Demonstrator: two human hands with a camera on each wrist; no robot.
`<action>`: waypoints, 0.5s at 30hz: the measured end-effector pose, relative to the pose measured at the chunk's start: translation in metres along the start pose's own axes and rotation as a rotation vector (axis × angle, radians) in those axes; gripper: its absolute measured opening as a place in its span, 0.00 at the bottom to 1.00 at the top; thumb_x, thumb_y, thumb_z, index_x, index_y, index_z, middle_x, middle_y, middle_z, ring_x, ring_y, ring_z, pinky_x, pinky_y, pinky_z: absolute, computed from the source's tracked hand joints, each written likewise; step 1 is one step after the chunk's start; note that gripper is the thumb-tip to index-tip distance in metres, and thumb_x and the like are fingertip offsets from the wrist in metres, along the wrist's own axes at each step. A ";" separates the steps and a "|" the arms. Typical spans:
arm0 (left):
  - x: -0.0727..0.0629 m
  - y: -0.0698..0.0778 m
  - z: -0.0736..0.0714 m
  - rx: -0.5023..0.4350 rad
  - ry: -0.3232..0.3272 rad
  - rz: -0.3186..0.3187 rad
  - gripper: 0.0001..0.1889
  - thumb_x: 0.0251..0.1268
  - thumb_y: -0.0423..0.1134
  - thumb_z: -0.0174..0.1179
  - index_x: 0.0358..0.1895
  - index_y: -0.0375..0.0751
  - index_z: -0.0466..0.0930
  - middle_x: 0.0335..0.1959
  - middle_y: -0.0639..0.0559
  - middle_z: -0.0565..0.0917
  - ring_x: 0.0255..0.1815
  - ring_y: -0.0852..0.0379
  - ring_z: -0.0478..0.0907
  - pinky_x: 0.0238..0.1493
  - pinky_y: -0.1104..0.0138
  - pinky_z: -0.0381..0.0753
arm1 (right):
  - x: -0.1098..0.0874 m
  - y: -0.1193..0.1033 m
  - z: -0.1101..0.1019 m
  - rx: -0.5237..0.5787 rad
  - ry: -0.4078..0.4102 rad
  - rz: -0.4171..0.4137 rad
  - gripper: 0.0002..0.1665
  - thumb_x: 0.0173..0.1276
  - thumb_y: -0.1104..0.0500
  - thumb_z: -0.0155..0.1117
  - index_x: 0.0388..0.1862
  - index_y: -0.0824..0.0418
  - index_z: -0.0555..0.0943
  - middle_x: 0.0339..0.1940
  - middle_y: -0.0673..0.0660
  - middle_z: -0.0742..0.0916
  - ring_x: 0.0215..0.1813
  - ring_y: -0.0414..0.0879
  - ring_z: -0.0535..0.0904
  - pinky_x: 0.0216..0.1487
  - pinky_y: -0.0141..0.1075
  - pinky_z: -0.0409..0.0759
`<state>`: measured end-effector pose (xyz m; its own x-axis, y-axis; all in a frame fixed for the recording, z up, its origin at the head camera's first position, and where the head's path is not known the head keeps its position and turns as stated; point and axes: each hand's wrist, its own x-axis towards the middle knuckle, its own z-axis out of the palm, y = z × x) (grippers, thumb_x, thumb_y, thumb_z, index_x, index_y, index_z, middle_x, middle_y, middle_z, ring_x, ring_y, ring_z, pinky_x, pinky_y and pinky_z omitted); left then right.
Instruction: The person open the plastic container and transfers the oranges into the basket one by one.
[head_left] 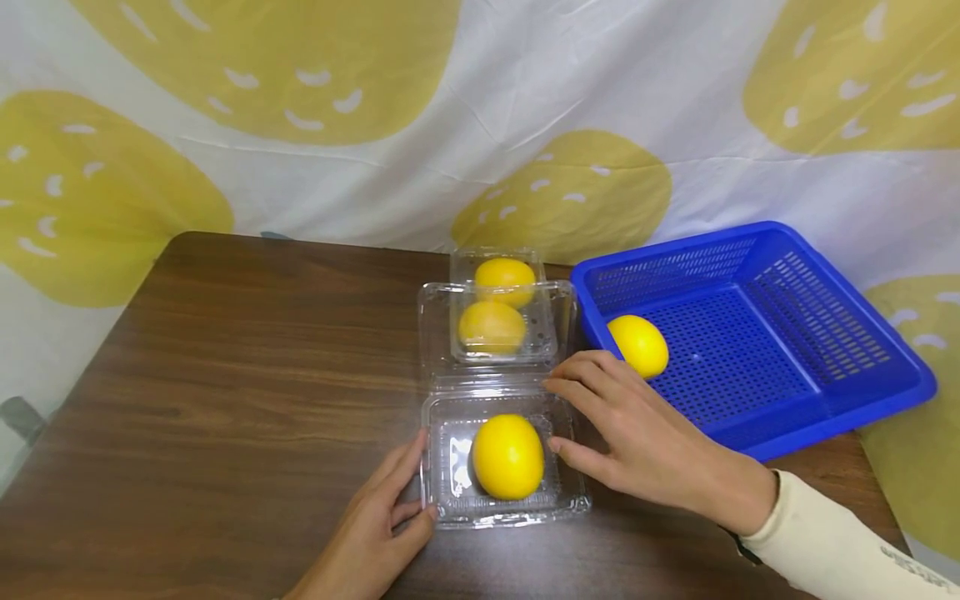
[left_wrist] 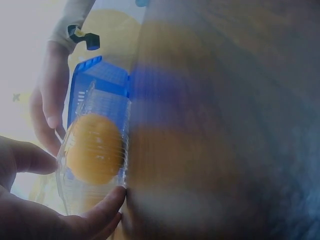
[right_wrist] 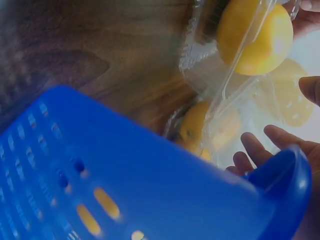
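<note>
A clear hinged plastic container (head_left: 457, 508) lies open on the table, with one plump yellow fruit (head_left: 508, 457) in its base. Its transparent lid (head_left: 438, 333) stands raised at the back. My left hand (head_left: 375, 517) grips the container's left side, thumb at the rim and fingers lower down, as the left wrist view shows. Over the right edge hovers my right hand (head_left: 630, 433), fingers loosely bent and thumb tip close to the fruit, holding nothing. Behind the lid, a second clear container (head_left: 543, 333) has two yellow fruits (head_left: 506, 279) in it.
A blue perforated basket (head_left: 825, 333) stands to the right, near the containers, with one yellow fruit (head_left: 639, 344) at its left side, close behind my right hand. The brown wooden table (head_left: 247, 400) extends to the left. A fruit-patterned cloth (head_left: 405, 183) hangs behind.
</note>
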<state>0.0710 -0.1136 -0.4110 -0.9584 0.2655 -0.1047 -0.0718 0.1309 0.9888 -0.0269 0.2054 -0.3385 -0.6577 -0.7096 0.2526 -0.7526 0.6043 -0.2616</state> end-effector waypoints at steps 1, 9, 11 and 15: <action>0.000 0.000 0.000 -0.001 -0.001 0.000 0.45 0.69 0.20 0.65 0.88 0.37 0.57 0.85 0.37 0.65 0.78 0.37 0.68 0.66 0.63 0.85 | 0.000 -0.001 0.001 0.002 -0.002 -0.002 0.32 0.72 0.47 0.76 0.66 0.65 0.84 0.65 0.56 0.85 0.70 0.55 0.75 0.72 0.52 0.77; 0.000 -0.001 0.000 -0.008 -0.003 0.007 0.45 0.69 0.20 0.65 0.88 0.36 0.57 0.84 0.36 0.66 0.76 0.36 0.70 0.65 0.64 0.85 | 0.001 -0.005 0.010 0.008 -0.039 -0.001 0.32 0.73 0.46 0.75 0.68 0.63 0.84 0.65 0.55 0.85 0.72 0.52 0.74 0.75 0.49 0.75; 0.000 -0.002 0.000 -0.016 -0.006 0.008 0.45 0.69 0.20 0.65 0.88 0.36 0.57 0.84 0.36 0.66 0.76 0.36 0.69 0.66 0.64 0.85 | 0.001 -0.006 0.011 0.006 -0.036 -0.005 0.33 0.72 0.46 0.75 0.68 0.64 0.84 0.65 0.56 0.86 0.71 0.52 0.75 0.75 0.50 0.76; 0.000 -0.004 -0.001 -0.017 -0.016 0.044 0.44 0.70 0.21 0.65 0.88 0.33 0.57 0.84 0.33 0.65 0.76 0.34 0.69 0.65 0.62 0.86 | 0.001 -0.008 0.013 0.001 -0.032 -0.015 0.34 0.71 0.45 0.76 0.68 0.64 0.84 0.65 0.56 0.86 0.71 0.53 0.76 0.74 0.52 0.78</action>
<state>0.0710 -0.1151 -0.4145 -0.9561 0.2862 -0.0623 -0.0340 0.1026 0.9941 -0.0209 0.1951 -0.3484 -0.6453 -0.7295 0.2268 -0.7620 0.5935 -0.2590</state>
